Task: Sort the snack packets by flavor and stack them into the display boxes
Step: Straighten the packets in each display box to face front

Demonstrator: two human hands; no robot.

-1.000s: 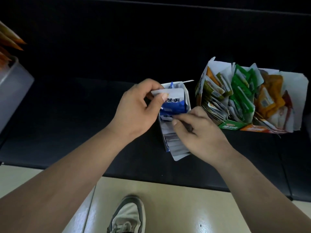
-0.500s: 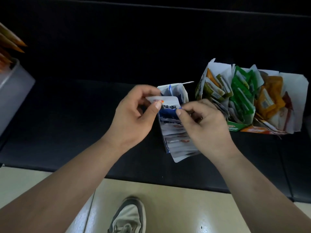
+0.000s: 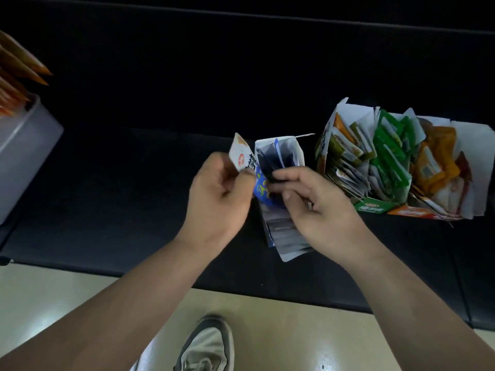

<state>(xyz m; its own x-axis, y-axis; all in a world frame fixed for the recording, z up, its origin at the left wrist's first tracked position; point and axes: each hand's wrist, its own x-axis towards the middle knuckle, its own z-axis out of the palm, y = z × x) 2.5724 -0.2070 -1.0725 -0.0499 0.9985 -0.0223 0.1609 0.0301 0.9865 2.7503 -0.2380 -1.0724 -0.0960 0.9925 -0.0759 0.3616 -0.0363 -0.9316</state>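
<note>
Moved: the left hand (image 3: 217, 194) has swung the packet (image 3: 242, 155) off the mouth of the blue box (image 3: 296, 152) and out to that box's left; the right hand (image 3: 324, 207) is no longer at the packet's edge, and its fingers have dropped onto the box's contents.
Floor: pale and glossy (image 3: 281, 325), nearest the camera, with one grey shoe (image 3: 207, 346) on it just before the surface's front edge.
Left hand: thumb and fingers pinch the packet by its lower blue part.
Packet: white above and blue below, tilted, its white end sticking up clear of the fingers, just beside the blue box's left wall.
Right hand: fingers curled, tips on the dark packets in the box; I cannot tell whether they pinch one.
Blue box: near the surface's front edge, between the two hands, open on top, with a row of packets (image 3: 284, 231) filling its near end.
Filled boxes (image 3: 371, 207): just to the right of the blue box, side by side, holding olive, green and orange packets.
Bin: grey (image 3: 24, 148), at the surface's left edge, well apart from the hands, with orange packets (image 3: 18, 68) standing out of it.
Surface: black (image 3: 120, 183), dim, running back into darkness.
</note>
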